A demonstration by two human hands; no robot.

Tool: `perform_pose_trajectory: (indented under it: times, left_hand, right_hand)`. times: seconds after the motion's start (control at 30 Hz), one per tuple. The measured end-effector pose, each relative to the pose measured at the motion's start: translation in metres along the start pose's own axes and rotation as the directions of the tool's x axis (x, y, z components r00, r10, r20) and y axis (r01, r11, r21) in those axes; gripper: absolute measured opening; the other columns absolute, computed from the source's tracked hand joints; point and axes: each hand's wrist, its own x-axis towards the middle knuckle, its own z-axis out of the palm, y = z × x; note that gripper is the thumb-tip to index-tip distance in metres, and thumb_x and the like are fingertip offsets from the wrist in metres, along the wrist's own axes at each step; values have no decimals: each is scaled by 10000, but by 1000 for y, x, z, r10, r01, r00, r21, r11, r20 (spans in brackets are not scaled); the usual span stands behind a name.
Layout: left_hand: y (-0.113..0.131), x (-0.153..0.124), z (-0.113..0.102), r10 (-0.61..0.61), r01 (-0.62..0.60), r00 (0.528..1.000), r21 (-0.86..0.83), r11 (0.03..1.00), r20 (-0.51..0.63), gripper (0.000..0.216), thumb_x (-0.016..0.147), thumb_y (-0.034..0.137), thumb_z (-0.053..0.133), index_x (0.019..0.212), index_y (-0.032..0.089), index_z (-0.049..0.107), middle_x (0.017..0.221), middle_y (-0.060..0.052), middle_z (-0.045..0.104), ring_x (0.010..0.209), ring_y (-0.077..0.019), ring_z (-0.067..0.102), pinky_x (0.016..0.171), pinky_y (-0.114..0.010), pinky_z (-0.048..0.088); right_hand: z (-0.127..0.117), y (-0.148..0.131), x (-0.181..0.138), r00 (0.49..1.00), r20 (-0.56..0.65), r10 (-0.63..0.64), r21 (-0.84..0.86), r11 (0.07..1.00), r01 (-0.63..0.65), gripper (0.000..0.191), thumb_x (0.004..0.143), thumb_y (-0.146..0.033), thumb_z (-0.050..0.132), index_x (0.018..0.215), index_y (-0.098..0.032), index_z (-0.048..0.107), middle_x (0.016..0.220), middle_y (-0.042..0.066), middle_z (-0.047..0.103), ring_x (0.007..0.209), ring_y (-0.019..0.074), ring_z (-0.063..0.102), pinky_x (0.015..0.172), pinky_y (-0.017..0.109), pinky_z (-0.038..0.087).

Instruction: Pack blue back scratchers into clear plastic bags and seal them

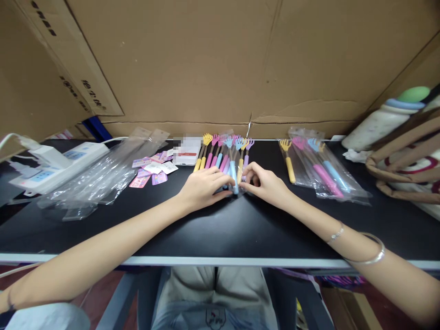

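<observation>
Several back scratchers (208,158) with claw-shaped heads and yellow, pink, blue and purple handles lie side by side mid-table. My left hand (202,188) rests over their lower ends, its thumb and index finger closed at the handle of a light blue back scratcher (233,172). That one appears to lie in a clear plastic bag (239,195), though the bag's outline is hard to see. My right hand (263,183) is curled beside it, thumb and index finger pinched at the bag's lower edge. A yellow-handled back scratcher (290,167) lies apart, to the right.
Bagged pink and blue back scratchers (326,176) lie on the right, near a bottle (378,126) and a brown-strapped bag (388,165). Leftward are small printed cards (140,178), a white box (187,156), empty clear bags (103,178) and a power strip (68,162). Cardboard (192,64) walls the back.
</observation>
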Motion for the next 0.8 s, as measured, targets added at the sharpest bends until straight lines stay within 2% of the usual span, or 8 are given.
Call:
perform_pose_trajectory:
  times: [0.13,0.3,0.47,0.8]
  left_hand:
    - [0,-2,1,-58,58,998,-43,997,8,180,867,399,600,935,234,617,830,16,628,807,-130,579,657,-232,383]
    - [0,-1,-2,-66,68,997,-68,995,29,273,831,478,628,933,225,610,863,14,635,830,-137,582,675,-232,386]
    - [2,0,-4,-74,78,996,-78,994,48,288,813,497,639,924,231,615,852,14,629,831,-141,581,668,-235,380]
    - [4,-1,-3,-124,129,991,-134,983,46,120,840,342,633,852,226,612,837,40,645,848,-131,560,690,-227,385]
  right_hand:
    - [2,7,3,1000,17,2,191,982,-6,301,766,-403,622,924,-219,444,758,-21,581,577,117,498,579,267,399]
    - [4,12,6,999,20,-44,363,931,33,352,718,-385,660,923,-206,437,716,-32,509,605,122,509,582,268,415]
    - [4,7,5,996,29,-86,420,905,66,276,756,-325,629,926,-202,450,733,-32,507,606,110,510,564,253,403]
    - [1,3,4,987,77,-139,462,882,88,169,828,-286,555,932,-186,466,653,-48,499,571,111,519,566,255,417]
